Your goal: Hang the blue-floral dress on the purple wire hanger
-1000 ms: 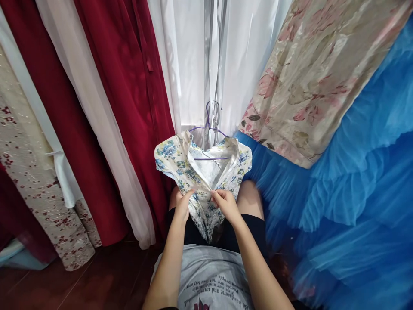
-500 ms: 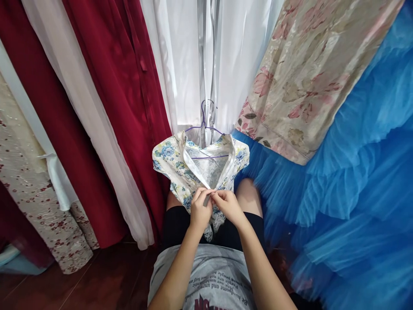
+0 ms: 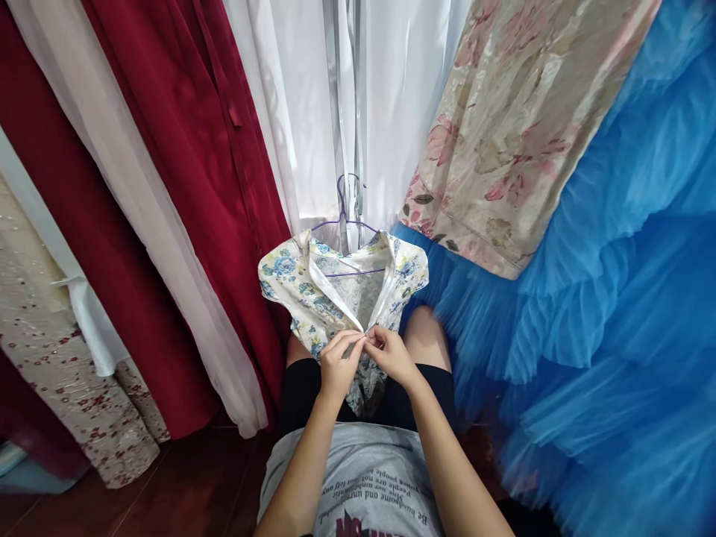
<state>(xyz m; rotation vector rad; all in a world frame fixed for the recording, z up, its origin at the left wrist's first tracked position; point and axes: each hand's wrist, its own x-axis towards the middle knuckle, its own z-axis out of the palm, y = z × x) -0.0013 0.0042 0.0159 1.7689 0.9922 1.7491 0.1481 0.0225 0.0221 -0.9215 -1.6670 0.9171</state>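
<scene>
A small white dress with blue and yellow flowers (image 3: 291, 280) hangs on a purple wire hanger (image 3: 342, 218) over my knees. My left hand (image 3: 334, 363) and my right hand (image 3: 390, 354) meet at the bottom of its open back slit. Both pinch the fabric edges together there, fingertips touching. What sits between the fingertips is too small to make out. The white lining shows inside the open neck.
Hanging clothes close me in: dark red fabric (image 3: 184, 171) and sheer white fabric (image 3: 117, 179) at left, a white curtain (image 3: 403, 112) behind, a pink-flowered cloth (image 3: 520, 127) and blue tulle (image 3: 615, 321) at right. Dark wooden floor (image 3: 184, 492) lies at lower left.
My left hand has moved right from the dress's side to meet my right hand at the slit. The open edges are drawn closer together. The view has shifted slightly.
</scene>
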